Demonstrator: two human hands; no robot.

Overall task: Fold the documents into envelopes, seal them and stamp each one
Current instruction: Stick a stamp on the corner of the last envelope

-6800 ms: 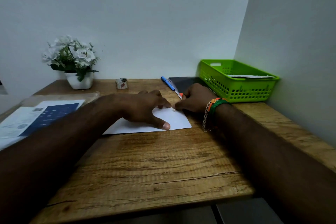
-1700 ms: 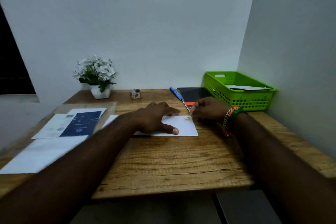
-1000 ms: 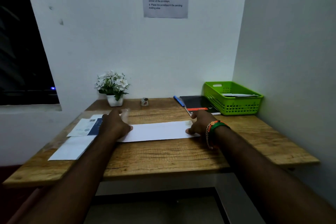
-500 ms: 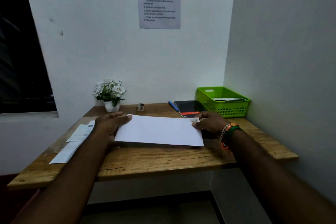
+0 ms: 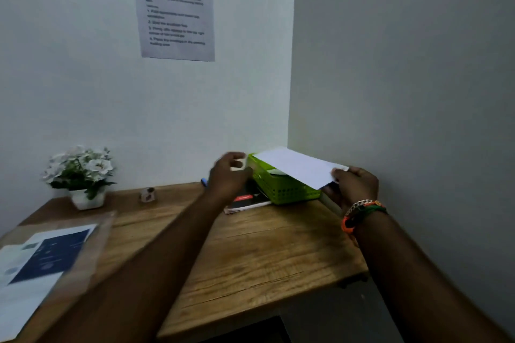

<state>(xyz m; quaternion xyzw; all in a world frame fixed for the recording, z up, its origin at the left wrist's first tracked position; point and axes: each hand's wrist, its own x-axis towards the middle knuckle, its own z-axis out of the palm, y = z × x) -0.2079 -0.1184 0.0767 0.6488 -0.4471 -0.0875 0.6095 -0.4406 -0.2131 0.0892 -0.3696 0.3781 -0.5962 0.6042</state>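
I have the white envelope (image 5: 299, 166) pinched at its near right corner by my right hand (image 5: 352, 188), fingers curled round the edge with the thumb on top. It hangs over the green basket (image 5: 281, 188) at about two o'clock on the wooden desk (image 5: 264, 253), and I cannot tell whether its underside touches the basket's rim. I hold it by one corner, I judge, so the rest can slide flat down onto the papers already lying inside.

My left hand (image 5: 227, 175) hovers at the basket's left end, about one o'clock, fingers loosely curled and blurred; it grips nothing that I can make out. I judge it waits there to steady the basket or guide the far corner.

The envelope's long axis runs from my right hand at four o'clock up toward the wall corner at ten o'clock, roughly along the basket's length, with the far end raised slightly and its broad face up.

The black notebook (image 5: 245, 200) lies just beside the basket's left side, and the unfolded documents (image 5: 41, 262) sit well apart at eight o'clock, where I judge more work waits.
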